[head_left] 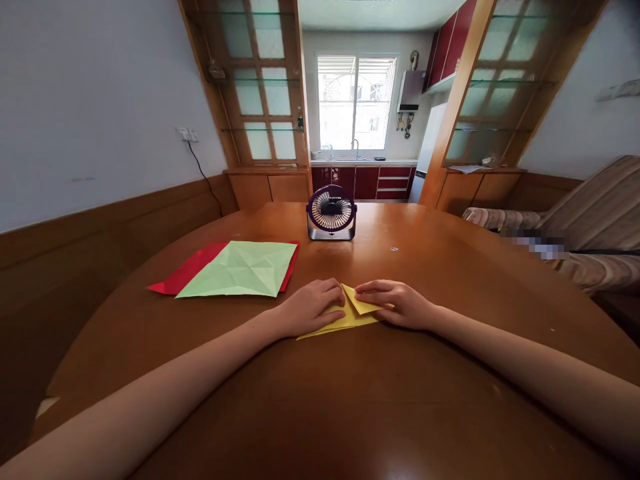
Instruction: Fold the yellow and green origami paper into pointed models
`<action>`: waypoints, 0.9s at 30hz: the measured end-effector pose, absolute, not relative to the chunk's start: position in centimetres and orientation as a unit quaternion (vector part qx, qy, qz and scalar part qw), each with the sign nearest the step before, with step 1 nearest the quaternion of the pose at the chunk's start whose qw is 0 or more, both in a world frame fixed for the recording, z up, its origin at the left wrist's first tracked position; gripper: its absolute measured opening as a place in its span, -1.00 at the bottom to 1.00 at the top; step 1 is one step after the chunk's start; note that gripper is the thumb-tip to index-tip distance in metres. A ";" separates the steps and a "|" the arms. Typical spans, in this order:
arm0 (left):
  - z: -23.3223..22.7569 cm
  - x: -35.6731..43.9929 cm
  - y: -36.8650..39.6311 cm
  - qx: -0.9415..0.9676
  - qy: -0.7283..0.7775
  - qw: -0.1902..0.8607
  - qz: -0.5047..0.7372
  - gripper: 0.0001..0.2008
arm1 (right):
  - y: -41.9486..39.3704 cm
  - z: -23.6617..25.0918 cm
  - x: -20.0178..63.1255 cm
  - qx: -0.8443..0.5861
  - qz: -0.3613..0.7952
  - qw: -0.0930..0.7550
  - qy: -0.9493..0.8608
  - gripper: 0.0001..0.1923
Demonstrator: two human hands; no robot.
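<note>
A sheet of yellow paper (353, 319), folded into a low triangle-like shape, lies on the table in front of me. My left hand (314, 308) holds down its left part, with curled fingers and the thumb along the lower edge. On the other side, my right hand (403, 303) has the paper's raised flap (363, 307) between fingers and thumb. That flap stands up at an angle near the middle. Parts of the paper are hidden under both hands.
Left of my hands, a creased light green sheet (240, 267) overlaps a red sheet (187, 272). A small purple desk fan (331, 212) stands beyond the paper. The brown table (350, 413) has a rounded edge. A striped armchair (595, 213) is at the right.
</note>
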State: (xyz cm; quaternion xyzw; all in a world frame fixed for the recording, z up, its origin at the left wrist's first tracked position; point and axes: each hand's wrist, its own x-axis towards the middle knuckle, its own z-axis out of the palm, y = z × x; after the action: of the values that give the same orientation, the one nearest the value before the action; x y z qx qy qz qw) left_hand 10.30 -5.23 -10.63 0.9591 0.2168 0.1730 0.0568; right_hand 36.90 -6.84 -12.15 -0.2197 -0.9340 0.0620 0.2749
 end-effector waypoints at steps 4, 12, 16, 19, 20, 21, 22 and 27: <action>-10.7 10.2 -5.2 0.951 0.239 0.042 0.191 -0.68 | -6.9 -12.1 37.0 -0.215 0.062 0.254 -0.941 -0.59; -11.2 10.3 -4.9 0.957 0.266 0.018 0.114 -0.48 | -7.6 -11.7 37.0 -0.227 0.046 0.219 -0.948 -0.53; -11.3 10.3 -4.9 0.957 0.267 0.000 0.111 -0.49 | -7.8 -11.5 37.1 -0.219 0.038 0.212 -0.952 -0.55; -11.3 10.3 -4.9 0.958 0.268 -0.007 0.106 -0.48 | -7.8 -11.5 37.0 -0.211 0.031 0.214 -0.953 -0.59; -11.3 10.2 -4.8 0.958 0.266 -0.009 0.105 -0.48 | -7.8 -11.6 37.0 -0.209 0.029 0.215 -0.954 -0.60; -11.3 10.2 -4.8 0.959 0.262 -0.013 0.104 -0.48 | -7.8 -11.6 37.0 -0.205 0.027 0.218 -0.954 -0.61; -11.4 10.2 -4.8 0.961 0.256 -0.018 0.105 -0.49 | -7.7 -11.6 37.0 -0.200 0.027 0.221 -0.954 -0.62; -11.5 10.2 -4.6 0.966 0.229 -0.046 0.112 -0.52 | -7.8 -11.6 37.0 -0.171 0.033 0.238 -0.956 -0.68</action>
State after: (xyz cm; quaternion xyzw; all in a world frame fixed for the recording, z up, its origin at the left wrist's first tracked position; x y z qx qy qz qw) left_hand 10.17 -4.58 -11.53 0.9657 0.2294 0.1122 -0.0464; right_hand 36.98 -7.77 -11.63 -0.1706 -0.9557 0.0327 0.2377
